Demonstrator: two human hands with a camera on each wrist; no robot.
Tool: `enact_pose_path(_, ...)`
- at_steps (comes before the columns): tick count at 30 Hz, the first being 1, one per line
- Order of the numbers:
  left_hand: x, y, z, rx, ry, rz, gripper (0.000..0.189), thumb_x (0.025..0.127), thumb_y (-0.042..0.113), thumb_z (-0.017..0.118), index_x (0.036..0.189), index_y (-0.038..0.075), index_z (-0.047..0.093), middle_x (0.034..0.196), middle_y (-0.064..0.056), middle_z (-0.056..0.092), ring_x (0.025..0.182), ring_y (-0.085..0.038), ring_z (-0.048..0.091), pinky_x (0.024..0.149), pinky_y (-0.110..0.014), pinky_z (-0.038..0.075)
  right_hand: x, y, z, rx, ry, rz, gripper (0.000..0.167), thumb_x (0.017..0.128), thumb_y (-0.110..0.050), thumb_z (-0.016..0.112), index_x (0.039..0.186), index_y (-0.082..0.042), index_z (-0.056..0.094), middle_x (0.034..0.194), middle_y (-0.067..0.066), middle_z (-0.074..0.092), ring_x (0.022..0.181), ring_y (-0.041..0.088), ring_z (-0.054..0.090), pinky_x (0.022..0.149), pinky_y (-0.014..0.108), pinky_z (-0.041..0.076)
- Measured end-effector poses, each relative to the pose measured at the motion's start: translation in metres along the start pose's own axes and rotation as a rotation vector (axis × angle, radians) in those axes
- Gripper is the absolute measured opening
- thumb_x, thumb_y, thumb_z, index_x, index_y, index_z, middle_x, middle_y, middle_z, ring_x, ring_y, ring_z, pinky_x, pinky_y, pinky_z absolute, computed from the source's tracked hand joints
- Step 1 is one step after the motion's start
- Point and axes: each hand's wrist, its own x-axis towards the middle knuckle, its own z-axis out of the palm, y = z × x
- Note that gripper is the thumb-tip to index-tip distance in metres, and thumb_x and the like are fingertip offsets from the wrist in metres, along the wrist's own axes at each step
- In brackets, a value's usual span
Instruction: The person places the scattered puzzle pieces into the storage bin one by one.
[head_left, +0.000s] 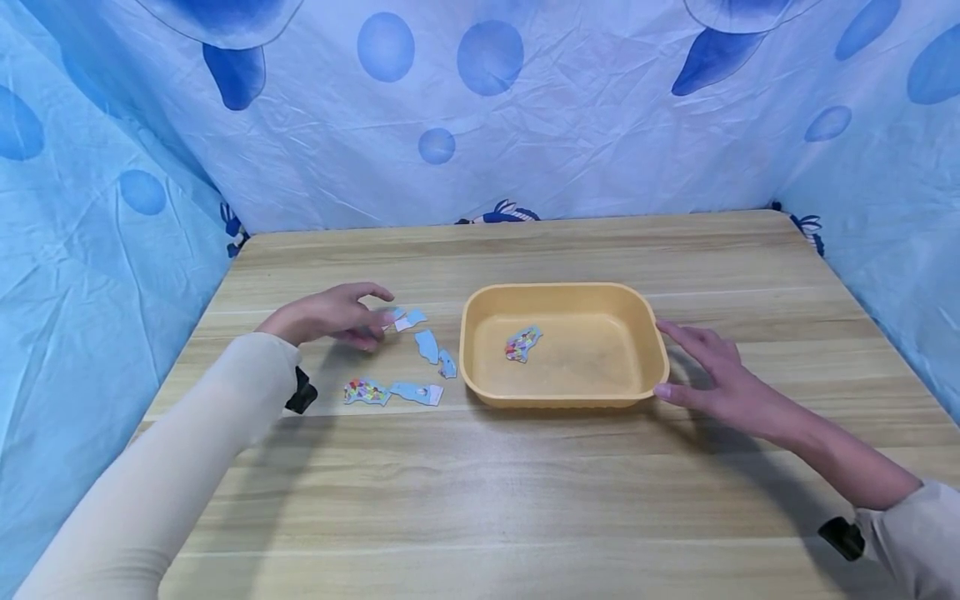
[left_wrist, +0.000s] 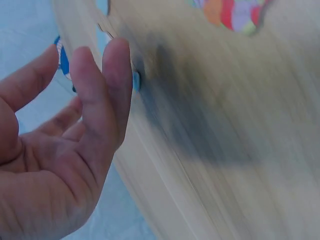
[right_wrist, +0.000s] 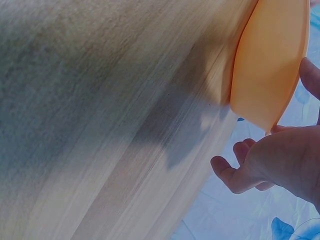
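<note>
My left hand [head_left: 328,315] hovers over the left of the table, thumb and fingers apart. Its fingertips are beside small pale-blue picture pieces [head_left: 411,319], partly covered by the hand. In the left wrist view a blue edge shows behind a finger; contact cannot be told. Two more blue pieces, one [head_left: 427,346] above the other [head_left: 447,364], lie nearer a yellow tray [head_left: 562,400]. Below are a multicoloured piece [head_left: 367,392] and a blue-and-white one [head_left: 417,393], end to end. Inside the tray lies a multicoloured piece [head_left: 522,343]. My right hand [head_left: 712,379] touches the tray's right rim, thumb and forefinger spread.
The wood-grain table [head_left: 480,500] carries the tray right of centre. A blue patterned cloth [head_left: 480,150] hangs behind it and along both sides. Black bands sit at the left sleeve [head_left: 247,387] and the right sleeve [head_left: 911,533].
</note>
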Motion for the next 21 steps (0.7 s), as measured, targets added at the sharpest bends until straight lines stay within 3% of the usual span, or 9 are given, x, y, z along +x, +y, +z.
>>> enact_pose_path(6,0.002,-0.011,-0.011,0.014,-0.105,0.016,0.065,0.097,0.013,0.057,0.151,0.011,0.02,0.114,-0.024,0.057,0.092,-0.031,0.065,0.086,-0.041,0.053,-0.001,0.001,0.001,0.019,0.013,-0.033,0.083,0.089,-0.032,0.069,0.155,-0.023,0.019,0.149,0.024,0.019,0.132,0.048,0.014,0.088,0.074,0.024)
enact_pose_path(11,0.009,-0.021,-0.018,0.002,-0.165,0.034,0.068,0.096,0.003,0.055,0.152,0.012,0.018,0.105,-0.022,0.056,0.092,-0.031,0.065,0.087,-0.042,0.053,0.0,0.002,0.002,0.021,0.016,-0.038,0.082,0.089,-0.032,0.069,0.154,-0.023,0.02,0.148,0.024,0.02,0.132,0.048,0.014,0.088,0.073,0.024)
enact_pose_path(15,0.014,-0.024,-0.022,0.017,-0.179,0.039,0.069,0.095,0.001,0.057,0.151,0.012,0.019,0.098,-0.019,0.056,0.091,-0.029,0.064,0.086,-0.041,0.054,0.0,0.003,0.001,0.027,0.015,-0.033,0.083,0.089,-0.032,0.069,0.154,-0.024,0.02,0.148,0.024,0.02,0.132,0.048,0.014,0.088,0.073,0.024)
enact_pose_path(21,0.02,-0.023,-0.023,0.102,-0.135,0.097,0.068,0.091,-0.002,0.062,0.148,0.01,0.027,0.097,-0.018,0.054,0.09,-0.028,0.062,0.086,-0.038,0.054,0.001,0.003,0.0,0.03,0.01,-0.027,0.083,0.089,-0.032,0.069,0.154,-0.025,0.019,0.149,0.024,0.019,0.132,0.048,0.013,0.088,0.074,0.024)
